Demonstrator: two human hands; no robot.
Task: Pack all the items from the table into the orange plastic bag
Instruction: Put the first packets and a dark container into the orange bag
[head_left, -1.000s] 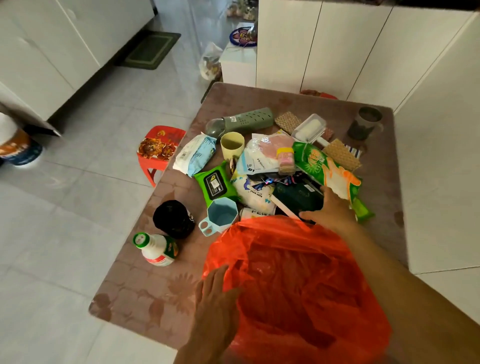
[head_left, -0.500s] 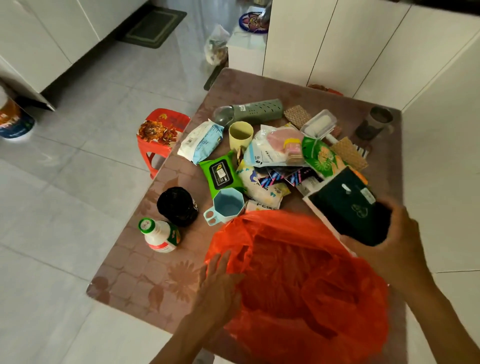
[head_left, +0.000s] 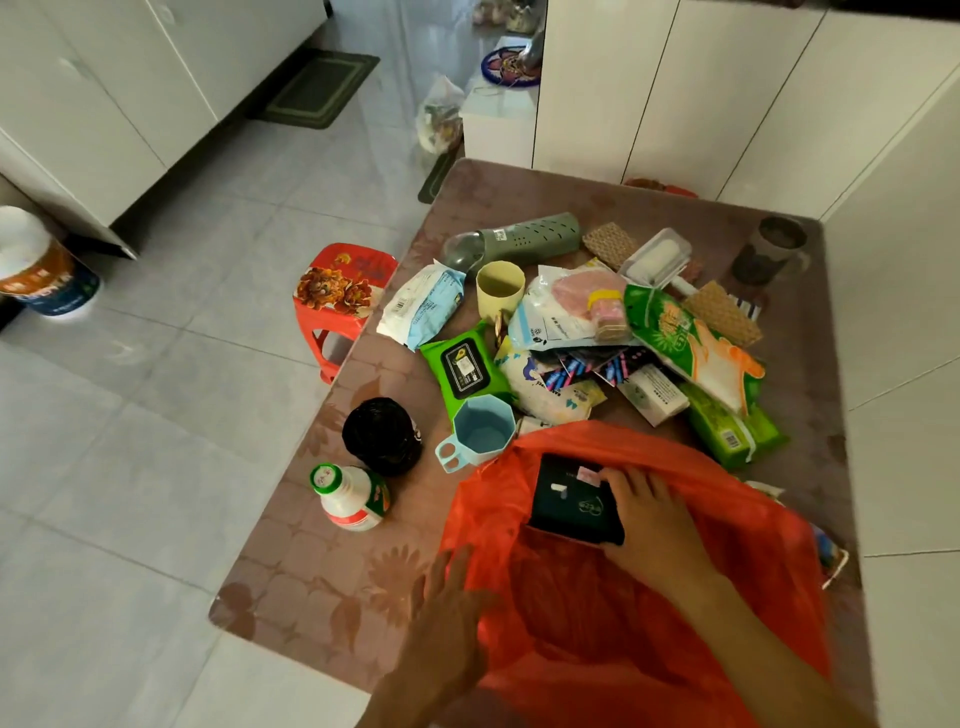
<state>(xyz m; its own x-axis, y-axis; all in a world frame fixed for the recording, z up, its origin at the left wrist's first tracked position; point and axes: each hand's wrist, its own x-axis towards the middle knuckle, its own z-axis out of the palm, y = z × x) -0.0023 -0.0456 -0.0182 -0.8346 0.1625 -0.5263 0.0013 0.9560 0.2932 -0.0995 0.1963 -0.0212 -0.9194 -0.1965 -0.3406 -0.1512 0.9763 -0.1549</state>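
The orange plastic bag (head_left: 597, 613) lies open on the near part of the brown table (head_left: 322, 587). My right hand (head_left: 657, 525) is inside its mouth, gripping a dark green packet (head_left: 569, 501). At the bag's left rim rests my left hand (head_left: 449, 618), fingers spread on the plastic. Behind the bag lies a heap: a blue mug (head_left: 480, 431), a green wipes pack (head_left: 462, 366), a yellow cup (head_left: 498, 288), a green-and-orange packet (head_left: 691, 345), a grey-green bottle (head_left: 519, 239). A black roll (head_left: 382, 436) and a white bottle with a green cap (head_left: 350, 496) stand left of the bag.
A red stool (head_left: 340, 291) stands by the table's left edge on the tiled floor. A dark jar (head_left: 771, 252) sits at the far right corner. White cabinets rise behind and to the right. A mat (head_left: 319, 88) lies on the floor far left.
My right hand picked the dark green packet out of the heap, carried it toward me and lowered it into the bag's mouth. The left hand stayed at the bag's rim.
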